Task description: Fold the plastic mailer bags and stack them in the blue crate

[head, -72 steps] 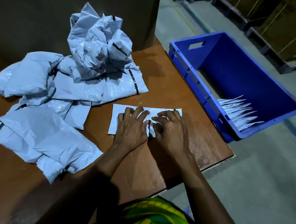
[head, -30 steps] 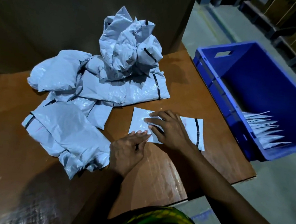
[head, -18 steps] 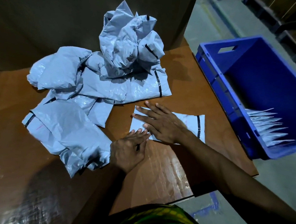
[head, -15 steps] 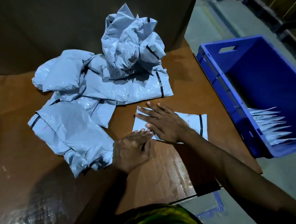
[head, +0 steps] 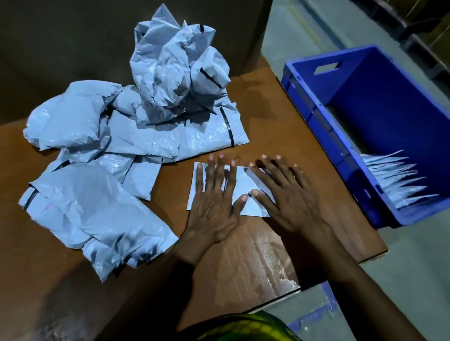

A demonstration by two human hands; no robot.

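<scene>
Where the brown table (head: 275, 115) runs out toward 9 o'clock, a heap of loose grey mailer bags (head: 90, 209) lies spread from about 8 o'clock up to 11 o'clock, puffed and creased, some showing black seal strips. On top of the heap, near 11 o'clock, one crumpled bag (head: 172, 68) stands up in a peak, and under it a flatter bag (head: 194, 141) reaches toward the middle of the table.

At the centre of the view lies a folded mailer (head: 251, 209), flat on the table, just clear of the heap's near edge. The left hand (head: 213, 204) rests palm down on its left half, fingers straight and fanned apart, fingertips reaching past the far edge. The right hand (head: 291, 199) lies palm down on its right part, fingers likewise straight and spread, thumb stretched toward the left thumb so the two tips nearly meet. Neither hand curls round anything; both press flat.

At 2 to 3 o'clock a blue crate (head: 409, 111) stands on the grey floor (head: 424, 277) close beside the table's right edge. In its near end, at 3 o'clock, a stack of folded mailers (head: 396, 179) lies fanned, corners pointing right.

At 6 o'clock a yellow-green garment (head: 254, 337) shows.
</scene>
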